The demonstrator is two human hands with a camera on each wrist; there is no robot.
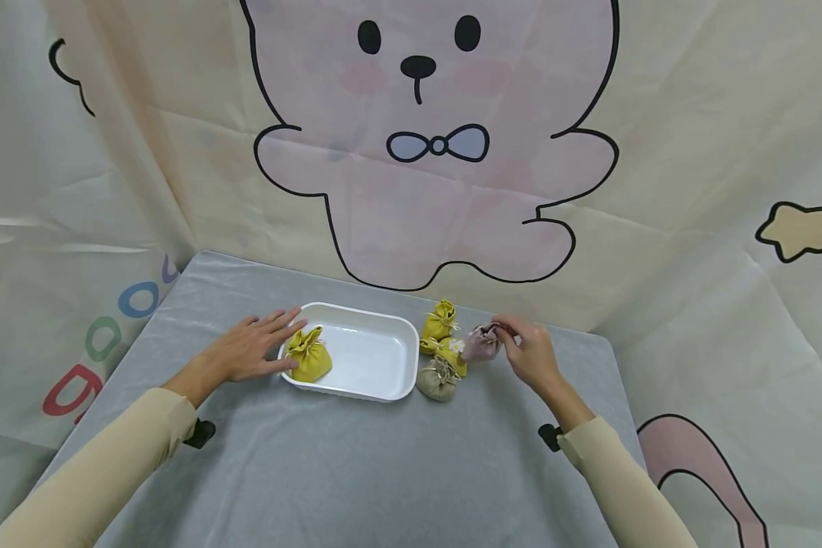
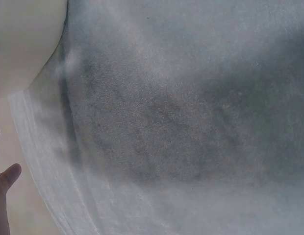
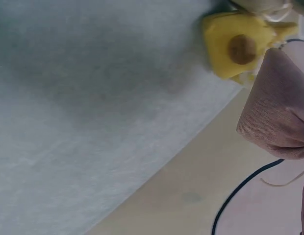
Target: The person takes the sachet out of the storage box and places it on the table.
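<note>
My right hand (image 1: 533,356) pinches the gathered neck of a mauve drawstring pouch (image 1: 482,344). In the right wrist view the mauve pouch (image 3: 275,110) hangs at the right edge, with a yellow pouch (image 3: 218,44) behind it. At the left end of a white tray (image 1: 373,358), my left hand (image 1: 250,348) has its fingers spread over the rim, the thumb by a yellow drawstring pouch (image 1: 310,358) inside. Whether the thumb touches that pouch, I cannot tell. Only the left fingertips (image 2: 12,174) show in the left wrist view, with part of the tray (image 2: 27,39).
Right of the tray sit a yellow pouch (image 1: 441,320), another yellow pouch (image 1: 457,364) with a pale patch, and a grey-beige pouch (image 1: 437,380), close together. A grey cloth covers the table (image 1: 383,472). A printed curtain (image 1: 445,221) hangs behind its back edge.
</note>
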